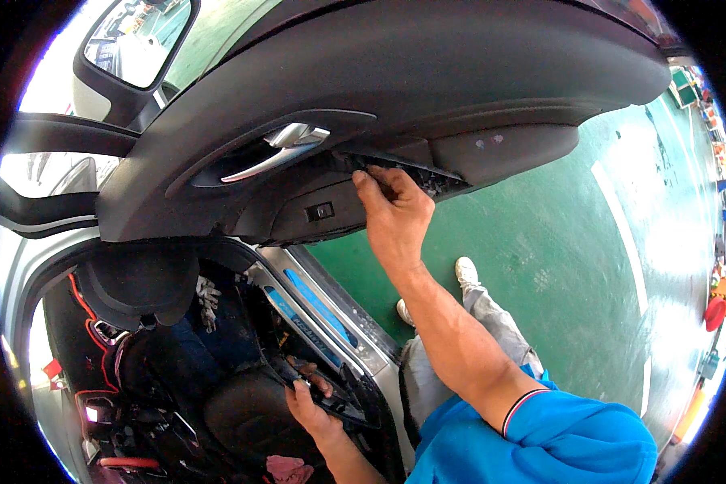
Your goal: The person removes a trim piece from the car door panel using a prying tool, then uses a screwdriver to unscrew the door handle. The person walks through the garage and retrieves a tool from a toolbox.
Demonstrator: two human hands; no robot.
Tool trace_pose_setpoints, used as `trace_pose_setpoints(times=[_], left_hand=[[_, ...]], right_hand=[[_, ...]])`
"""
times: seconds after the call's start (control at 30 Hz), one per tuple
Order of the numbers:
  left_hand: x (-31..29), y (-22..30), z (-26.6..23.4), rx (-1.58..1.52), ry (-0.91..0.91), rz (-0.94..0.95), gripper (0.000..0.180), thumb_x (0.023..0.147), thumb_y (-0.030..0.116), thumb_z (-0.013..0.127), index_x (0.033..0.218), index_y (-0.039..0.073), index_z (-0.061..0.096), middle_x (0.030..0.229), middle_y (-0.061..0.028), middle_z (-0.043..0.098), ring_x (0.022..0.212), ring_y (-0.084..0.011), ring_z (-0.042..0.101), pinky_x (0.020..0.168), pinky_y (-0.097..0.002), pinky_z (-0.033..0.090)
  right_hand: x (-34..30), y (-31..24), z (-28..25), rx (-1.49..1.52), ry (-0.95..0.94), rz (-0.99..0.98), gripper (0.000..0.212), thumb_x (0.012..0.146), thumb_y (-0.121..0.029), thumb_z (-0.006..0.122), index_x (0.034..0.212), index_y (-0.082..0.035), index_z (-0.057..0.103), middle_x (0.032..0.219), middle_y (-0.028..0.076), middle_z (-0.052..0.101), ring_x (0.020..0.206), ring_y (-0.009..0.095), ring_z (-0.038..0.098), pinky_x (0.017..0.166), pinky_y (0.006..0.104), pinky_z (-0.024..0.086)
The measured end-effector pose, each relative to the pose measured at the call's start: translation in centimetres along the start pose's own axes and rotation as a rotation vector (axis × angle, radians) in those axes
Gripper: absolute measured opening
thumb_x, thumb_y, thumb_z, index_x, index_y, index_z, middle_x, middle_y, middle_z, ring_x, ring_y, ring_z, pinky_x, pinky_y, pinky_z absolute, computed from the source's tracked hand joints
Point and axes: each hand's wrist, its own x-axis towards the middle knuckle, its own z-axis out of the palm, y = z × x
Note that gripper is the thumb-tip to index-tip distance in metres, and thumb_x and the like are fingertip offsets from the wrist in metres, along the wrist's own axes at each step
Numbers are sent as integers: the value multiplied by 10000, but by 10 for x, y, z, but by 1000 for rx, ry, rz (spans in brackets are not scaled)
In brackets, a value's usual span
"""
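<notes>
A dark car door panel (460,73) spans the upper view, with a silver inner door handle (278,153) and a single switch (320,211) on its armrest. My right hand (395,214) is closed at the long opening (448,181) in the armrest, thumb and fingers bent together at its edge. What they pinch is hidden. Low in the doorway, over the dark seat (246,415), my left hand (313,407) is closed around a dark, slim piece (281,373), its kind unclear. Thumb and fingertips show on either side of it.
A silver door sill (363,351) with blue strips runs below the door. Grey-white gloves (208,302) and a pink cloth (289,469) lie inside the car. The side mirror (133,44) is at upper left. Green floor (540,242) with white lines extends to the right.
</notes>
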Motion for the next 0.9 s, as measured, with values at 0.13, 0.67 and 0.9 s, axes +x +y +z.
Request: trace_pose_setpoints(times=[0.13,0.67,0.9], left_hand=[[0,-3,-1,-3,-5,5,580,924,326,632,1355,-9,438,1012,-108,602,684,-120,518,527,-247,389],[-14,2,-5,-26,10,-8,597,921,315,651,1368,-14,431,1029,-127,625,677,-133,536,531,-265,411],[-23,-5,-6,-60,41,22,483,946,282,611,1301,-10,465,1015,-119,627,672,-141,533,528,-277,413]], right_hand=[[4,3,1,3,2,-23,162,808,-113,739,877,32,719,673,125,674,577,116,587,567,287,474],[17,-8,-10,-295,-84,-76,241,766,-241,781,896,-44,728,709,160,681,634,288,677,610,377,520],[28,-11,-62,-484,-102,-666,339,742,-197,782,1025,-40,679,939,130,662,865,312,634,733,400,524]])
